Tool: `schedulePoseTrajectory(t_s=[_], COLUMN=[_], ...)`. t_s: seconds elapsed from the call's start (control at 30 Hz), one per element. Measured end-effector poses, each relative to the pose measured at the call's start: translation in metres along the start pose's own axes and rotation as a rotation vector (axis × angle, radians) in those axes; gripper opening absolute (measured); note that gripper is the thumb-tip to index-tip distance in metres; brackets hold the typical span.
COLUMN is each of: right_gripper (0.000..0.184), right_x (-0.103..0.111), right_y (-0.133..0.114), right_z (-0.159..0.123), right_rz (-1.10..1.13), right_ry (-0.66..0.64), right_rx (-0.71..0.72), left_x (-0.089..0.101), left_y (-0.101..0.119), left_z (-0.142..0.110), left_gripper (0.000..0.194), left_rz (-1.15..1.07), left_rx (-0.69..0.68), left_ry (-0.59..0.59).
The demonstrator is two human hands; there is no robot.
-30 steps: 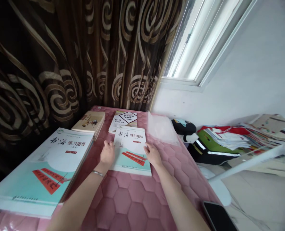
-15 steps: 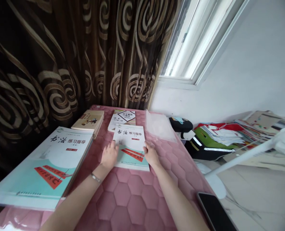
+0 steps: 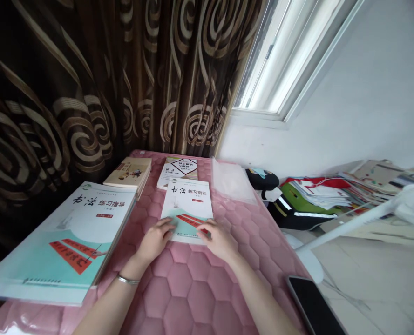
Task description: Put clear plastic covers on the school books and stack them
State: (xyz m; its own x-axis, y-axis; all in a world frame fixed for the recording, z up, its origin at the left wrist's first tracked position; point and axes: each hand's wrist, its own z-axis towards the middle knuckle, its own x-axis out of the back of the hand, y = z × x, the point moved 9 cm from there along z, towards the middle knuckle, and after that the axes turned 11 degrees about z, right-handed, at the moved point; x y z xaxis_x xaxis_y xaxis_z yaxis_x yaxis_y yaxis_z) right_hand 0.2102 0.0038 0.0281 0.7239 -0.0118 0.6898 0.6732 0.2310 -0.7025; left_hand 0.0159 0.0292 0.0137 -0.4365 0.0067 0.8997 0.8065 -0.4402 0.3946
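A calligraphy exercise book [image 3: 186, 204] with a white and turquoise cover and red banners lies flat on the pink padded table cover [image 3: 207, 298]. At its lower left corner, my left hand [image 3: 156, 239] rests with the fingertips on the cover. My right hand [image 3: 221, 239] is over the lower right corner, thumb and fingers apart, touching the red banner area. Neither hand lifts the book. Just behind it lies a workbook [image 3: 179, 170] with a black diamond outline, its near edge close to or under the book's top edge.
To the left is a stack of larger-looking calligraphy books [image 3: 70, 232], with tan books [image 3: 129, 173] behind it. A clear plastic sheet [image 3: 233, 181] lies at the back right. A phone [image 3: 313, 302] sits at the right edge. Beyond stand a white fan [image 3: 353, 223], a bag [image 3: 297, 200] and papers.
Both hands have slid from the book's sides down to its lower corners. The right hand has let go of the right edge. The book is nearly in place.
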Motion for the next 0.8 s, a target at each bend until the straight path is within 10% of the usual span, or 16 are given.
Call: schedulePoseTrajectory(t_s=[0.3,0.8], right_gripper=[0.022,0.009], right_x=[-0.026,-0.019], right_y=[-0.019,-0.018], right_z=[-0.016,-0.019], right_rz=[0.025,-0.096], right_ry=[-0.003,0.019], right_rx=[0.129,0.23], left_x=[-0.011,-0.009], left_y=[0.051,0.045], left_z=[-0.013,-0.007], left_gripper=[0.029,0.021], left_rz=[0.063,0.178], left_rx=[-0.268,-0.299], left_ry=[-0.081,-0.035])
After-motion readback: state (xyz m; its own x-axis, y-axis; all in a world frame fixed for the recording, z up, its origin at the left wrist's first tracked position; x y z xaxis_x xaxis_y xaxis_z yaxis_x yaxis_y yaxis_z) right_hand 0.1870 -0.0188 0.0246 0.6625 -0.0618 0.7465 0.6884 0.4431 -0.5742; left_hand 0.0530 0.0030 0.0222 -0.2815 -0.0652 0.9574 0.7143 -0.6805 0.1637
